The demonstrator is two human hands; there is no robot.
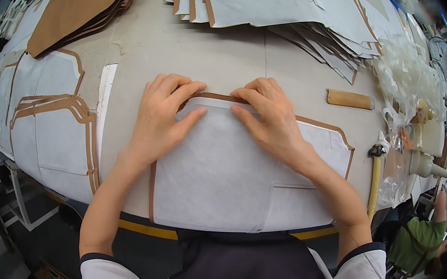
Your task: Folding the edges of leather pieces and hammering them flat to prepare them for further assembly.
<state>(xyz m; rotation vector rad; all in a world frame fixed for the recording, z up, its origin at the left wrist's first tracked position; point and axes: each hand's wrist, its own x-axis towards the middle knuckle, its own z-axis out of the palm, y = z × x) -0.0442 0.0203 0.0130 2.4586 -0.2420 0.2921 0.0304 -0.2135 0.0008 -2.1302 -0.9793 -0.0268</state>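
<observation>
Head view: panel (209, 163), white with brown edging, lies flat on the desk (170, 57) directly in front of the person, its near side along the desk's near edge. Both hands are at its far edge, a short stretch of brown edging showing between them.

Left hand (162, 110): thumb on the white face just inside the edging, index finger reaching along the far edge, a visible gap between the two tips; edge lies between them. Right hand (270, 115): index finger bent onto the edging, thumb just below it on the white face, tips closer together than on the left. Whether the fingers (192, 120) of either hand pinch the edge or only press it: cannot tell. Right forearm passes over the panel's right part.

Surroundings: white stack (274, 1) beyond the right hand; brown stack (82, 12) far left; more edged pieces (59, 150) at left, a white strip (103, 103) just beside them. Right of the panel: brown block (350, 98), yellow-handled hammer (374, 177), clear plastic bags (406, 74)
</observation>
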